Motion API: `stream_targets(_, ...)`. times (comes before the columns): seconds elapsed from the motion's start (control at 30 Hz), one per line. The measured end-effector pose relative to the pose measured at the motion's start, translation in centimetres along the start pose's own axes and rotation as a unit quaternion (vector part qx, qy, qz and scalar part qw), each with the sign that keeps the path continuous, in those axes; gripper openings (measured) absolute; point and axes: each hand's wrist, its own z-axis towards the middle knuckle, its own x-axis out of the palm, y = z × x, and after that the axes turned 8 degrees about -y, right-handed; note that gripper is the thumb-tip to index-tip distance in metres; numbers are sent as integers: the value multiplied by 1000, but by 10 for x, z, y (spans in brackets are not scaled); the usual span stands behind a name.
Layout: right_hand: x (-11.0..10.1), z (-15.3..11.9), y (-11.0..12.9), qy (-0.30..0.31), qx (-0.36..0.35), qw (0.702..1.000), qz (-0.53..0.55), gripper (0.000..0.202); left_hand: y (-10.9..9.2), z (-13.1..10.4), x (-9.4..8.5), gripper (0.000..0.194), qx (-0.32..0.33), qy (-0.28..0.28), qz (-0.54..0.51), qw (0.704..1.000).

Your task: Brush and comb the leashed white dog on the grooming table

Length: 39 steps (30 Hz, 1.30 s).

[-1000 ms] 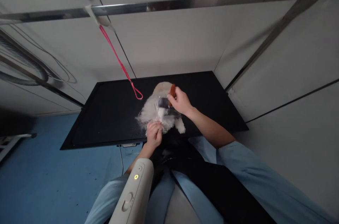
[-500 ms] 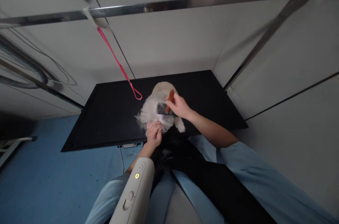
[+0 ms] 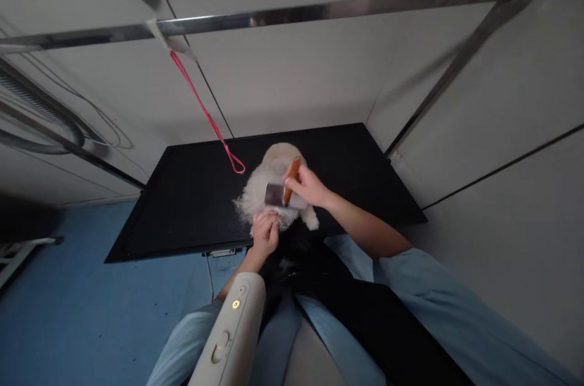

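A fluffy white dog is on the black table, close to its front edge. My right hand is closed round the orange-brown handle of a slicker brush, whose flat head lies over the dog's fur. At the lower side of the fur, my left hand is closed, its fingers pinching the coat. The fingertips and the exact tuft are too small to make out. One pale leg of the dog points toward me on the right.
A pink loop leash hangs from a metal bar above the table. A grey-white device with a lit yellow button stands in front of my body. Hoses run along the left wall.
The brush head has moved slightly left and down over the fur, and its handle tilts more. My left hand stays in nearly the same place.
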Motion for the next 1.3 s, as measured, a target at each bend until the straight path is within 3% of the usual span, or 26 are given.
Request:
stream_targets(0.03,1,3,-1,25,14,1000,-8,17,0,0,0,21,0,0,-1,1000)
stream_targets(0.07,2,7,-1,12,22,999,-22,17,0,0,0,21,1,-3,0,1000)
stream_targets(0.17,5,15,0,-96,14,994,-41,18,-1,0,2,19,12,-4,6,1000)
stream_targets(0.2,6,17,1,-76,6,997,-34,19,-1,-1,2,18,17,0,8,1000)
stream_targets(0.3,11,23,7,79,13,996,-34,18,-3,-1,4,17,27,13,14,999)
stream_targets(0.33,12,26,8,88,24,994,-54,17,-4,-1,5,18,25,16,16,999)
stream_targets(0.43,15,29,11,-9,26,994,-107,18,-5,2,7,20,15,13,16,1000)
stream_targets(0.47,16,29,11,-13,13,995,-100,19,-5,2,7,20,16,13,13,1000)
stream_targets(0.57,16,32,5,83,-2,995,-47,21,-6,2,7,20,21,12,14,1000)
stream_targets(0.6,15,34,3,84,9,996,-40,20,-7,1,7,20,18,11,18,1000)
stream_targets(0.63,12,38,0,49,22,998,-42,20,-7,0,7,21,13,11,22,1000)
stream_targets(0.73,2,45,-1,-137,25,989,-56,21,-6,-4,6,22,3,13,24,1000)
stream_targets(0.77,0,44,0,-140,9,989,-55,23,-6,-5,6,22,3,15,22,1000)
stream_targets(0.87,0,37,9,32,-24,997,-70,23,-6,-8,6,20,-1,16,20,1000)
stream_targets(0.9,1,35,12,61,-21,994,-86,23,-6,-9,7,20,-4,14,21,1000)
stream_targets(0.93,1,34,15,47,-15,993,-104,21,-7,-10,7,19,-9,14,22,1000)
stream_targets(1.03,1,35,18,-74,-14,989,-128,19,-9,-10,8,19,-19,18,19,999)
stream_targets(1.07,0,35,19,-55,-25,991,-121,20,-10,-10,9,19,-19,20,15,1000)
stream_targets(1.17,0,32,18,103,-30,989,-97,20,-13,-6,11,17,-8,11,4,1000)
stream_targets(1.2,-1,30,17,106,-21,989,-99,20,-13,-4,12,17,-8,7,3,1000)
stream_targets(1.3,-3,27,13,-39,-5,994,-106,20,-14,-3,13,19,-14,10,6,1000)
